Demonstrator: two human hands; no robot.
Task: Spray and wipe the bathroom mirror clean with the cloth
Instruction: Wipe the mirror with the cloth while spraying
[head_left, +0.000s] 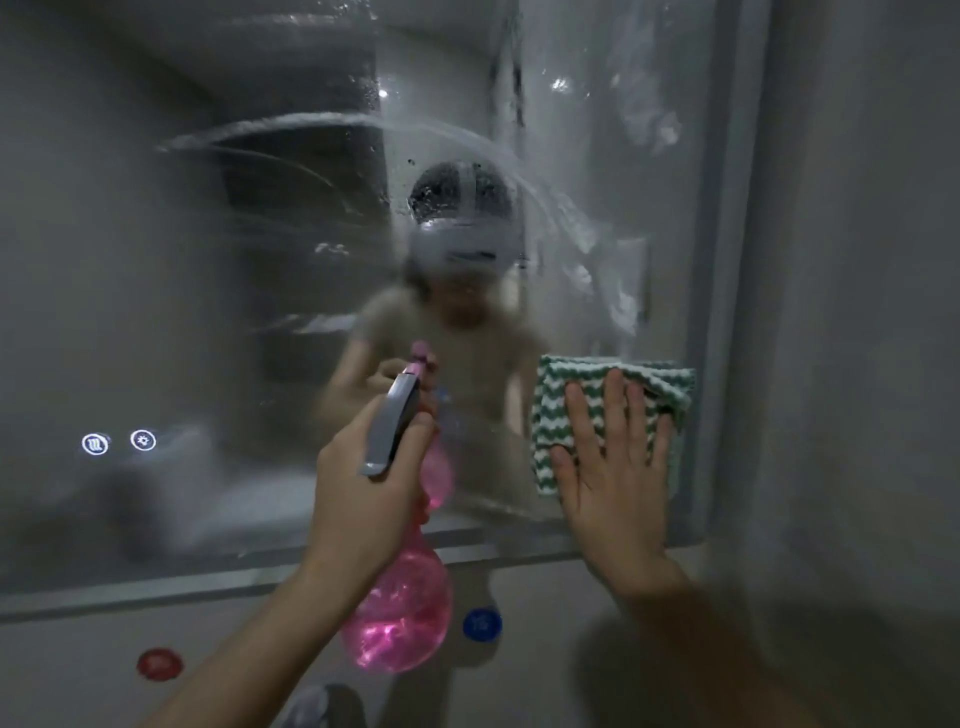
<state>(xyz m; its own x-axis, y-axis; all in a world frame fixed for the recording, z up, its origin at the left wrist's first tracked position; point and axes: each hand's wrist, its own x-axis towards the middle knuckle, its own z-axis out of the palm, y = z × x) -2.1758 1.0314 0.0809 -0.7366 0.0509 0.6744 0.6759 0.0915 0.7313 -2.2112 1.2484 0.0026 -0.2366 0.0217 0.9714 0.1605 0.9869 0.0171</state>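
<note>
Head view: right hand (613, 457) lies flat, pressing the soft, limp cloth (556, 400) to the slick mirror (208, 312) at lower right, while left hand (363, 488) grips the light bottle (400, 613) by its neck.

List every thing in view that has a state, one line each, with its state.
mirror: wet, streaked with arcs of foam, not yet wiped clear
cloth: folded, pressed flat against the mirror's lower right corner
spray bottle: held upright, nozzle toward the glass
left hand: gripping the spray bottle
right hand: open, fingers spread on the cloth
two touch icons: lit
</note>
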